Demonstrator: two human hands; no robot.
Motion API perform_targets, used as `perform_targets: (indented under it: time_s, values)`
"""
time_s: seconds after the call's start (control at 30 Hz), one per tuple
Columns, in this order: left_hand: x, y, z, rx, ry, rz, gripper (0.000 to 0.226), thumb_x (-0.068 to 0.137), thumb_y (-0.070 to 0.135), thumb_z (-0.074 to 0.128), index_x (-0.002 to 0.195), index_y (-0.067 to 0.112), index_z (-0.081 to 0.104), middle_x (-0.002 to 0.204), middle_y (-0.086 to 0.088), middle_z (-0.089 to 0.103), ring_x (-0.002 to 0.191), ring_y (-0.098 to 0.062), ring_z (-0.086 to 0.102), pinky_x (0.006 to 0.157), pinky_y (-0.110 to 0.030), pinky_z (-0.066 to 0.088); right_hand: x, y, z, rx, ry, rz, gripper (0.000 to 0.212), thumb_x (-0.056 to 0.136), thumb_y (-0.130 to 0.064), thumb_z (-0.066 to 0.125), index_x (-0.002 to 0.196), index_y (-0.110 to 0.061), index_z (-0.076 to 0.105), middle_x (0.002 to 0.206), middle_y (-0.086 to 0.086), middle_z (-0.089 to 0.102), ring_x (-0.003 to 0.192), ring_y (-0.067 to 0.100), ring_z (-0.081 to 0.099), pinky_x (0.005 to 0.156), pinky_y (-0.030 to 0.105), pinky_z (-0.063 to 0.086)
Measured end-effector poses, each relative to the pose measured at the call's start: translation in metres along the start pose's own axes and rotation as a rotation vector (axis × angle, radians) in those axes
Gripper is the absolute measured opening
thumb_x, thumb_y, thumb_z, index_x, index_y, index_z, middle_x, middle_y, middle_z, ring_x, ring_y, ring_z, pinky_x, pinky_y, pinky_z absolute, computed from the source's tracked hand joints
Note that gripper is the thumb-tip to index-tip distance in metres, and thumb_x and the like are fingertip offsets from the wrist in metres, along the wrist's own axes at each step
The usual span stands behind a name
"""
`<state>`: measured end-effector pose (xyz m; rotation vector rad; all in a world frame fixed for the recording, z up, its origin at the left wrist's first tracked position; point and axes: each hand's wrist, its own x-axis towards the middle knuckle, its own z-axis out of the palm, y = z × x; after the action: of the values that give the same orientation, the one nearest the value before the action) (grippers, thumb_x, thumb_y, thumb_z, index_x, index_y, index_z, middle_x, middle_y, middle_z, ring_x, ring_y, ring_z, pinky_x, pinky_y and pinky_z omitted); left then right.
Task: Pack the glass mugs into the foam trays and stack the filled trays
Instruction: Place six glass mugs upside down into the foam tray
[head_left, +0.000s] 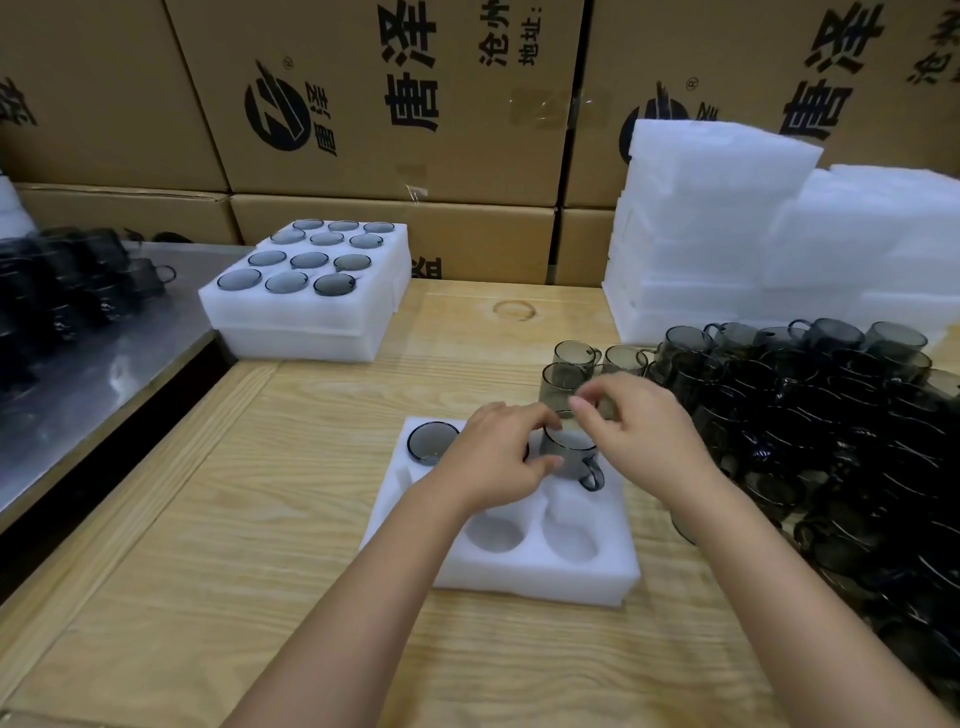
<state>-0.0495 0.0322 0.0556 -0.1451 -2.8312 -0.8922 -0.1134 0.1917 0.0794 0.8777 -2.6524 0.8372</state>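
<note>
A white foam tray (524, 577) lies on the wooden table in front of me. One smoky glass mug (432, 441) sits in its far left hole. My left hand (498, 457) grips a second grey mug (571, 457) at the tray's far right, its handle pointing toward me and right. It stands partly above the foam. My right hand (639, 436) hovers just beside and above that mug with curled fingers; whether it touches the rim is unclear. Two near holes of the tray are bare.
A filled foam tray (306, 312) rests on another at the back left. A tall stack of foam (727, 228) stands back right. Several loose mugs (810, 415) crowd the right side. Cardboard boxes (374, 104) wall the back; a metal counter (78, 364) lies left.
</note>
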Motion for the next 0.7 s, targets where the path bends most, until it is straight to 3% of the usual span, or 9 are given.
perform_targets:
  time_s: [0.07, 0.13, 0.2, 0.27, 0.37, 0.53, 0.7]
  values:
    - [-0.001, 0.009, -0.003, -0.127, 0.042, 0.012, 0.047, 0.089, 0.026, 0.053, 0.135, 0.022, 0.042, 0.13, 0.001, 0.056, 0.107, -0.012, 0.048, 0.105, -0.034, 0.031, 0.011, -0.005, 0.012, 0.019, -0.095, -0.061, 0.033, 0.097, -0.037, 0.04, 0.116, -0.017, 0.059, 0.113, -0.002, 0.06, 0.108, 0.019, 0.052, 0.091, 0.037, 0.042]
    - [0.001, 0.017, 0.0, -0.167, 0.088, -0.001, 0.06, 0.091, 0.035, 0.039, 0.148, 0.02, 0.026, 0.145, -0.001, 0.042, 0.123, -0.017, 0.041, 0.108, -0.032, 0.026, 0.018, -0.005, 0.026, 0.018, -0.264, -0.13, 0.036, 0.1, -0.032, 0.031, 0.125, -0.013, 0.051, 0.126, 0.004, 0.054, 0.122, 0.024, 0.046, 0.107, 0.041, 0.031]
    - [0.005, 0.021, 0.007, -0.02, -0.003, -0.049, 0.066, 0.098, 0.048, 0.025, 0.153, 0.013, 0.009, 0.159, -0.006, 0.017, 0.145, -0.015, 0.009, 0.117, -0.031, 0.006, 0.02, 0.003, 0.035, -0.062, -0.408, -0.081, 0.046, 0.101, -0.034, 0.027, 0.144, -0.017, 0.033, 0.15, 0.003, 0.032, 0.142, 0.022, 0.023, 0.117, 0.044, 0.014]
    - [0.006, 0.022, 0.02, 0.156, -0.145, -0.121, 0.077, 0.098, 0.057, 0.019, 0.152, 0.008, -0.003, 0.161, -0.009, -0.004, 0.146, -0.016, -0.013, 0.118, -0.037, -0.008, 0.017, 0.012, 0.041, -0.157, -0.514, 0.005, 0.056, 0.101, -0.039, 0.025, 0.152, -0.023, 0.008, 0.159, -0.007, 0.003, 0.146, 0.016, -0.004, 0.117, 0.043, 0.0]
    - [0.005, 0.018, 0.03, 0.338, -0.223, -0.154, 0.082, 0.095, 0.061, 0.01, 0.151, 0.003, -0.006, 0.16, -0.011, -0.007, 0.145, -0.018, -0.021, 0.114, -0.047, -0.02, 0.009, 0.013, 0.049, -0.337, -0.59, 0.024, 0.064, 0.1, -0.043, 0.024, 0.15, -0.023, -0.009, 0.157, -0.009, -0.016, 0.143, 0.016, -0.02, 0.114, 0.045, -0.01]
    - [0.003, 0.012, 0.033, 0.464, -0.206, -0.139, 0.083, 0.092, 0.062, 0.003, 0.151, 0.003, -0.004, 0.16, -0.01, -0.005, 0.144, -0.017, -0.023, 0.111, -0.052, -0.022, 0.01, 0.011, 0.055, -0.444, -0.605, 0.016, 0.064, 0.099, -0.044, 0.021, 0.15, -0.022, -0.01, 0.157, -0.006, -0.018, 0.142, 0.02, -0.023, 0.115, 0.049, -0.011]
    - [0.002, 0.013, 0.036, 0.466, -0.181, -0.153, 0.083, 0.092, 0.064, 0.006, 0.151, 0.007, -0.003, 0.161, -0.008, -0.002, 0.145, -0.017, -0.018, 0.112, -0.051, -0.02, 0.007, 0.013, 0.057, -0.365, -0.545, 0.041, 0.057, 0.099, -0.043, 0.019, 0.151, -0.024, 0.004, 0.159, -0.008, 0.0, 0.145, 0.017, -0.011, 0.118, 0.044, -0.004]
